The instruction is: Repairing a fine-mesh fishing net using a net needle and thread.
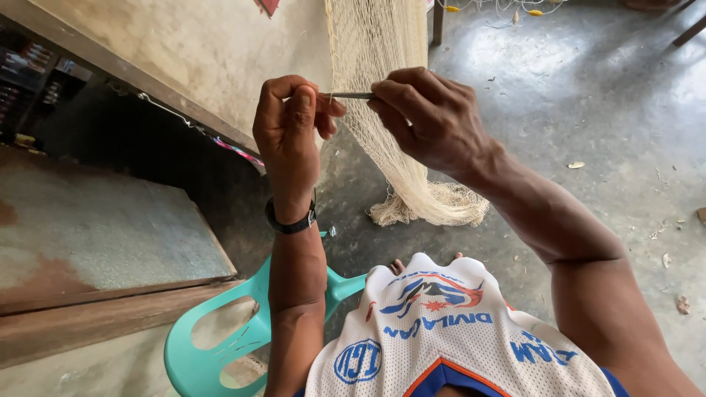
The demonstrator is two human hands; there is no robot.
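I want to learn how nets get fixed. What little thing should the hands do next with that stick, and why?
Probably draw the thin grey tool sideways through the mesh. The left hand pinches the hanging cream net at the tool's tip, and the right hand grips its other end, so both already meet at one spot on the net.

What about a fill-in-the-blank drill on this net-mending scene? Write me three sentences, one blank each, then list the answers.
1. Both hands, the left hand and the right hand, meet on a thin ____ tool held level between them.
2. The cream fishing net hangs down and piles up on the ____ floor.
3. A black band sits on the ____ wrist, above a teal plastic chair.

Missing words: grey; concrete; left
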